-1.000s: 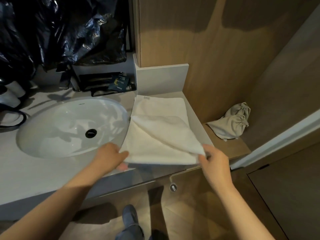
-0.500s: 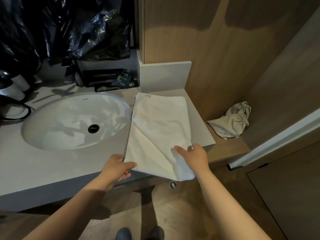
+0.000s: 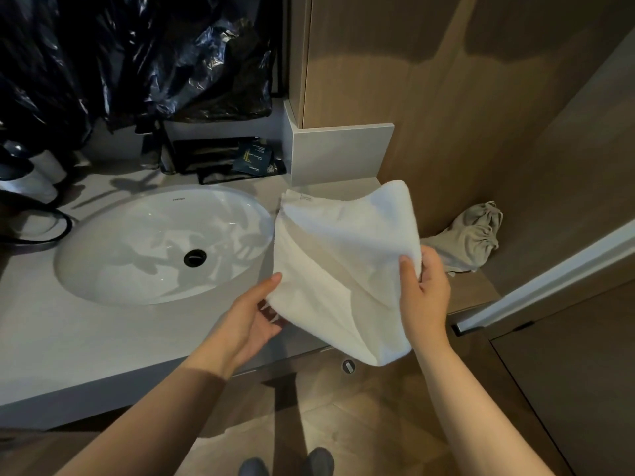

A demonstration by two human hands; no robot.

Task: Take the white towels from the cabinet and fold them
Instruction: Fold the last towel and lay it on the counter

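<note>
A white sink [image 3: 137, 252] is set into the grey table [image 3: 86, 338]. The left hand [image 3: 251, 321] lies palm-up at the towel's lower left edge, thumb touching it; whether it pinches, I cannot tell. The white towel [image 3: 343, 269] is raised over the table's right end, its long axis running from the far wall to the front edge. The right hand [image 3: 426, 297] pinches its right edge. A beige bag [image 3: 470, 238] lies beyond.

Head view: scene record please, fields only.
object: white towel
state: held partly above the counter, lower corner hanging past its front edge
grip_R: right hand grips the towel's right edge
grip_L: left hand under the lower-left edge, grip unclear
left_of_towel: sink
right_of_towel: beige bag on wooden ledge
</note>
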